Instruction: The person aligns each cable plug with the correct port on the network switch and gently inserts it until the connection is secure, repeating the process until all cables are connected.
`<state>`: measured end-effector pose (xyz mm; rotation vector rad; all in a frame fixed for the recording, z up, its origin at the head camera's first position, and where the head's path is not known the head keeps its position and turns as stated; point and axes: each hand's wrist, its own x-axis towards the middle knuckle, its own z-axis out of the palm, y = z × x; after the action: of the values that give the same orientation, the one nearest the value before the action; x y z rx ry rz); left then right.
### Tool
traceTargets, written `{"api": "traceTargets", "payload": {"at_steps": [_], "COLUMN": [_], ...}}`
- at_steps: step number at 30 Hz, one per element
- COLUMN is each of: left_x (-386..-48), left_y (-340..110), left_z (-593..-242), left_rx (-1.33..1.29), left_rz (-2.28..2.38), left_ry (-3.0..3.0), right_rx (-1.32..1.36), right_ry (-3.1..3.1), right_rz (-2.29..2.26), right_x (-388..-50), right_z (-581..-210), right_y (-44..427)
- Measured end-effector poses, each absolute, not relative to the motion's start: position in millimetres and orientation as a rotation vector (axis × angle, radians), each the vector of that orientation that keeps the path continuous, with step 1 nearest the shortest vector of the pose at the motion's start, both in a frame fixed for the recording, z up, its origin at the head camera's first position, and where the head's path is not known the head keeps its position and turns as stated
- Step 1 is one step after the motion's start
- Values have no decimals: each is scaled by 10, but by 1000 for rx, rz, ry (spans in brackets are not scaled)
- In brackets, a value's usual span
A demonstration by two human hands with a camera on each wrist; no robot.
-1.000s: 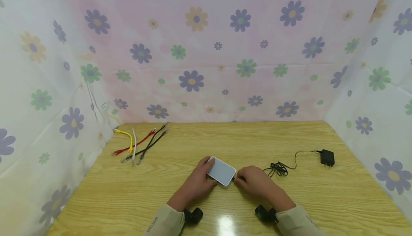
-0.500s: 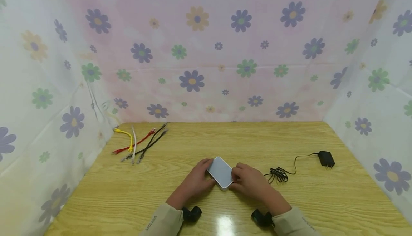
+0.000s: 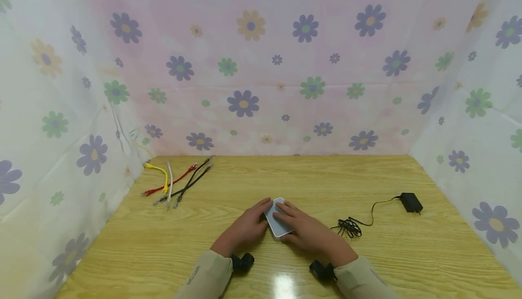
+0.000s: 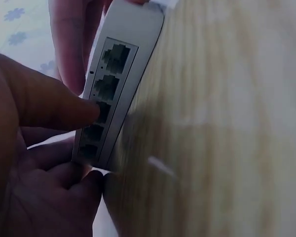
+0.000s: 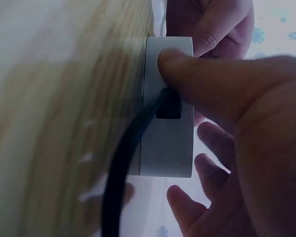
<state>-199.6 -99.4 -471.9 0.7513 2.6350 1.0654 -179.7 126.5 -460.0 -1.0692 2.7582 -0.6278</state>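
A flat white network switch (image 3: 277, 228) with a grey top lies on the table between my hands. My left hand (image 3: 248, 229) grips its left side, and in the left wrist view the thumb rests by the row of several Ethernet ports (image 4: 106, 88), which hold no plugs. My right hand (image 3: 314, 234) lies over the right part of the switch, fingers stretched across the top. In the right wrist view its thumb touches the switch's side just by the black power plug (image 5: 170, 104), which sits in the socket. A black cable (image 5: 123, 163) runs from that plug.
The cable's coiled bundle (image 3: 349, 228) lies to the right and leads to a black power adapter (image 3: 411, 203). At the back left lie yellow (image 3: 165, 176), white, red (image 3: 179, 181) and black (image 3: 195, 182) network cables. Flowered cloth surrounds the table.
My right hand has gone from the plug at the switch's right edge to lying over its top. The switch has turned clockwise. The adapter and cable have shifted slightly.
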Motion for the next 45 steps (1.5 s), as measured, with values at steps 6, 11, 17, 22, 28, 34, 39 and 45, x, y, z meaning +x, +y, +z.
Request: {"api": "traceTargets", "payload": {"at_steps": [6,11,17,22,28,34,39,45], "left_x": [-2072,-2132,-2136,-2055,-1952,-1886,-1869,-1862], "left_y": [-978,-901,-724,-548,-377,-306,-290,-298], "left_z": [-4712,-4715,-4728,-4729,-4720,-4712,-4709,-4719], "left_rx": [752,755,717,756,760,787,801,806], "left_rz": [1083,1119,1237,1297,1248,1106,989,964], "left_ry": [2587,2637,2624,2556,2629,2687,2708,2734], "right_rx": [-1046,-995,-885,-855,-836,-833,-842,-843], "right_ry": [2718,2754,2809,2846,2858,2866,2867,2848], "right_rz": [-649,-644,-682,-700,-736,-736,-763,-794], "right_x": [-1839,-1894,-1970,-2035,-2089,-2123,-2131,-2140], "right_z": [-4583,-4600,-4632,-4662,-4682,-4721,-4740,-4758], "right_y": [1208,1201,1305,1415,1521,1596,1617,1618]}}
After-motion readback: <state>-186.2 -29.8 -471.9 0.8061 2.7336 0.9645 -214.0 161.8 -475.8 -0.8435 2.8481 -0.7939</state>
